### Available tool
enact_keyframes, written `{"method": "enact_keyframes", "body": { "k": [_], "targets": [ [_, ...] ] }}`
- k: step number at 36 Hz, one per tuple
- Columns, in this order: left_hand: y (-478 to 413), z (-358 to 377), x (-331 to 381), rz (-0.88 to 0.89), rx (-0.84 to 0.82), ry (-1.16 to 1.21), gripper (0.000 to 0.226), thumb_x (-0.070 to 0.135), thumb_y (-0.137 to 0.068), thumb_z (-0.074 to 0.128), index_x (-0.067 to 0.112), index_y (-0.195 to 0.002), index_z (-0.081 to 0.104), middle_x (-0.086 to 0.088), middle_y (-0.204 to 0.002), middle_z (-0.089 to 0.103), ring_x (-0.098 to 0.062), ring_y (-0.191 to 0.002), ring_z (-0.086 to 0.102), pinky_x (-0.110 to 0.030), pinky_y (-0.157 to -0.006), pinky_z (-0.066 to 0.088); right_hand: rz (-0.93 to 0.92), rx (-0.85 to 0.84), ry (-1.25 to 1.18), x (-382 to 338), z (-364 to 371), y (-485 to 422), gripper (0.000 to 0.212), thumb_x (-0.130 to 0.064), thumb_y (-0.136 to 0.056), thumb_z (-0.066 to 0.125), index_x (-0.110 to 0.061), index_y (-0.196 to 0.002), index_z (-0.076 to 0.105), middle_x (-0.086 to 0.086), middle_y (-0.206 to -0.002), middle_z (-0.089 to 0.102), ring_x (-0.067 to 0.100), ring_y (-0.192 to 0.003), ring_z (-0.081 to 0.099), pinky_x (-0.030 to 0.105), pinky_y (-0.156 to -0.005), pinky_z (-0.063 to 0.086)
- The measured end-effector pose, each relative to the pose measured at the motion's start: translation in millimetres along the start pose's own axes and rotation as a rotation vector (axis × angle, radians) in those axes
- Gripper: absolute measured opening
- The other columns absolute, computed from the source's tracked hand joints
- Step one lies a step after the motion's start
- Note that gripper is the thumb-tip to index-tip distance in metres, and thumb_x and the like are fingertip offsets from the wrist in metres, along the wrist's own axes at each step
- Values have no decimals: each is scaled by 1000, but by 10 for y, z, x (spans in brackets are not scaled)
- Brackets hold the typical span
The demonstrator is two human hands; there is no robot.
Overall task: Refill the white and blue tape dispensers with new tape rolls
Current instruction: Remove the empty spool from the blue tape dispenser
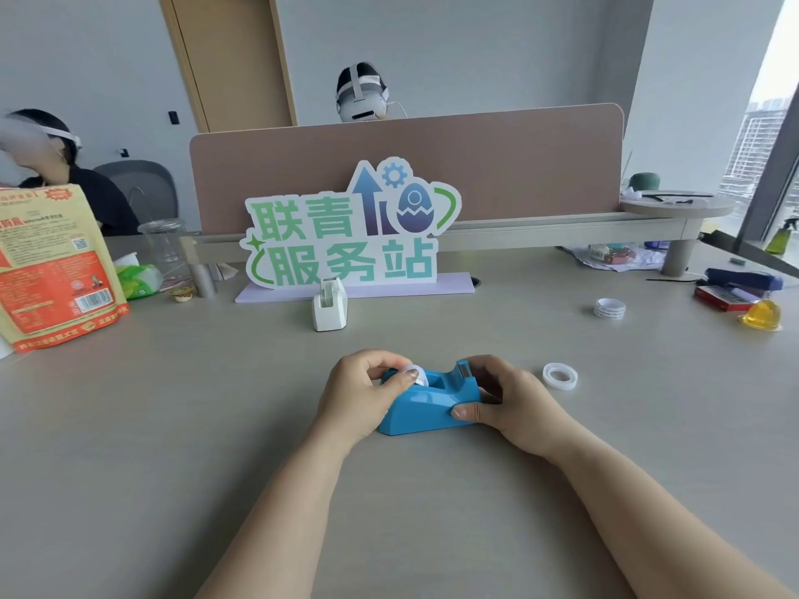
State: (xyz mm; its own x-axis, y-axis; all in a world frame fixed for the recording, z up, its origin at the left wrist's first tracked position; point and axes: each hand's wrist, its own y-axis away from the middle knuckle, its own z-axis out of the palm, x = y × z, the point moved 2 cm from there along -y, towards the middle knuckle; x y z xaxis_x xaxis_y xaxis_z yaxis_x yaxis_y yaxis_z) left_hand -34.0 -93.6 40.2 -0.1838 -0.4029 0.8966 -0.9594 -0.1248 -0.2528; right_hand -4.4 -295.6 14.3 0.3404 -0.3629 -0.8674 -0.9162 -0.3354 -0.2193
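Note:
The blue tape dispenser lies on the table in front of me, cutter end to the right. My left hand pinches a small white tape roll at the dispenser's left end, in its cradle. My right hand grips the dispenser's right end, thumb on its near side. A clear empty-looking tape ring lies flat just right of my right hand. A stack of tape rolls sits farther back right. The white tape dispenser stands upright behind, in front of a sign.
A green-lettered sign and a brown desk divider close off the back. A red and yellow bag stands at the left. A blue stapler, a red box and a yellow object lie at the right. Two people sit beyond.

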Motion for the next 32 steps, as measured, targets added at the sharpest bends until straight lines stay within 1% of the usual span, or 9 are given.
{"method": "enact_keyframes", "body": {
  "k": [5, 7, 10, 13, 18, 20, 23, 28, 32],
  "targets": [
    [-21, -8, 0, -10, -3, -52, 2, 23, -80, 72, 23, -81, 72, 15, -89, 72, -5, -92, 65, -23, -83, 50, 1, -17, 14, -2, -24, -8, 46, -12, -74, 78, -25, -111, 54, -14, -109, 64, -12, -100, 59, 7, -85, 45],
    [-28, -22, -5, -15, -4, -61, 3, 23, -80, 72, 22, -83, 71, 13, -89, 72, -3, -89, 65, -22, -79, 50, -1, -23, 12, 2, -31, -14, 46, -11, -75, 77, -23, -112, 54, -14, -109, 64, -15, -97, 58, 5, -83, 44],
    [-26, -49, -10, -16, -5, -36, 5, 20, -82, 71, 19, -86, 70, 11, -87, 73, 6, -76, 64, -10, -62, 43, 3, -30, -6, 26, -43, -24, 44, -8, -76, 75, -22, -112, 55, -9, -111, 65, -7, -100, 61, 10, -86, 47],
    [-23, -72, -23, -8, -14, -6, 7, 19, -82, 71, 17, -89, 71, 9, -89, 73, 9, -74, 63, -3, -57, 40, 7, -31, -15, 38, -47, -32, 42, -7, -76, 75, -22, -110, 56, -5, -112, 67, 4, -104, 63, 18, -91, 49],
    [-2, -72, -17, 16, -9, 71, 9, 16, -83, 70, 14, -92, 71, 9, -91, 73, 9, -78, 64, -2, -62, 42, 2, -11, 11, 29, -30, -41, 41, -8, -77, 75, -23, -110, 55, -8, -111, 66, 3, -103, 63, 17, -91, 49],
    [2, -71, 8, 40, 38, 126, 10, 14, -83, 70, 14, -93, 70, 10, -92, 73, 8, -82, 65, -2, -67, 43, -5, 16, 33, 21, -17, -46, 41, -10, -78, 74, -24, -111, 54, -8, -110, 66, 4, -103, 62, 12, -90, 47],
    [22, -37, 74, 78, 92, 222, 9, 11, -82, 70, 17, -89, 69, 13, -89, 71, 11, -79, 64, -2, -68, 43, -9, 78, 52, 3, 21, -53, 40, -10, -81, 71, -19, -117, 55, -11, -109, 64, 1, -102, 59, 1, -81, 41],
    [96, 120, 149, 138, 91, 228, 13, 11, -81, 71, 23, -87, 70, 14, -84, 73, 6, -81, 66, -6, -72, 45, 14, 166, 129, 12, 60, -53, 53, -20, -81, 72, -19, -129, 51, -11, -120, 61, 6, -120, 54, 15, -92, 39],
    [180, 148, 155, 179, 152, 160, 13, 21, -78, 75, 28, -89, 71, 11, -90, 74, -6, -92, 68, -21, -84, 50, 69, 195, 69, -18, -22, 35, 73, -30, -77, 75, -20, -140, 39, -13, -136, 48, 3, -128, 44, 24, -104, 36]
  ]
}}
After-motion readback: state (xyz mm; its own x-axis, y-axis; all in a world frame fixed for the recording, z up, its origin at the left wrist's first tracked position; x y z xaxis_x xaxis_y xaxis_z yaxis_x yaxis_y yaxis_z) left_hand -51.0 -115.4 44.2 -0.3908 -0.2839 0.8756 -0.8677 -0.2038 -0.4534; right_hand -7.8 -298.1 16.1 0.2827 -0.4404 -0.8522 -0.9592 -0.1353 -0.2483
